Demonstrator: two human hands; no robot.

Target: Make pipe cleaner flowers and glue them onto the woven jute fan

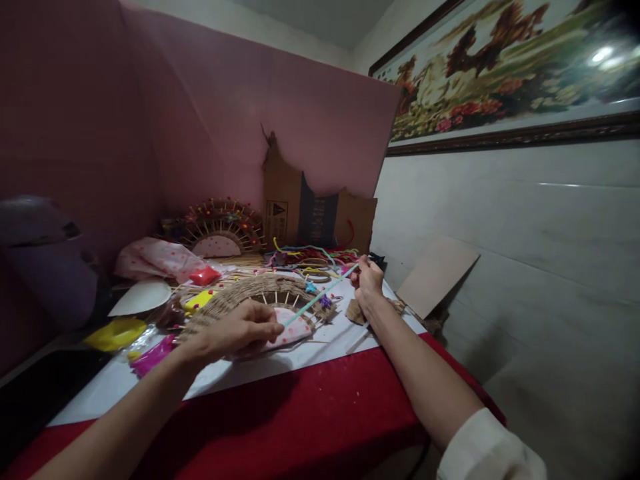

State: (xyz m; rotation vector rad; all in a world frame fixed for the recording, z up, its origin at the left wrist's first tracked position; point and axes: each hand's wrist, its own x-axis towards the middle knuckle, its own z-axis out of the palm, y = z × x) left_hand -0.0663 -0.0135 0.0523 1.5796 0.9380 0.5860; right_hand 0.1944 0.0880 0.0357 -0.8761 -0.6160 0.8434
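Note:
A thin pale-green pipe cleaner [320, 295] is stretched in a slanting straight line between my two hands. My left hand [249, 325] pinches its lower end, and my right hand [369, 280] grips the upper end, farther off and to the right. Below it lies a half-round woven fan [220, 303] with a pink dotted centre [295, 328], partly covered by my left hand and forearm. On the fan's right side sit a blue star [311, 287] and a purple star [325, 301], both shaped from fuzzy material.
A finished-looking similar fan [217, 247] leans at the back beside torn cardboard [287, 207]. Loose coloured pipe cleaners [313, 257] are heaped before it. Bags of yellow [117, 333] and magenta [153, 357] material lie left. Red cloth [310, 413] covers the table's front.

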